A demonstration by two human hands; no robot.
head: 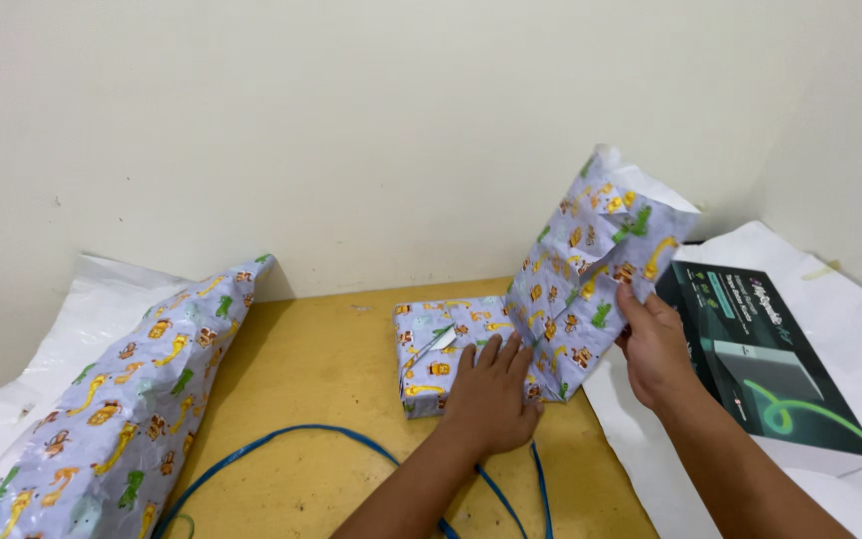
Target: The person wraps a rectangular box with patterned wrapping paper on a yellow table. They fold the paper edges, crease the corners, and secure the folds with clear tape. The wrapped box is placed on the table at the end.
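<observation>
Head view: left hand (491, 394) flat on wrapped parcel (441, 354); right hand (655, 344) grip pinching paper flap (596, 265).

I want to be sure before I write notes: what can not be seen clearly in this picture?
- What is inside the wrapped parcel: paper covers it.
- Parcel's right end: hidden behind the raised paper flap held by the right hand.
- Left hand palm: faces down.
- Blue cord ends: cut by the bottom edge.
- Paper roll: cut off at bottom left.
</observation>
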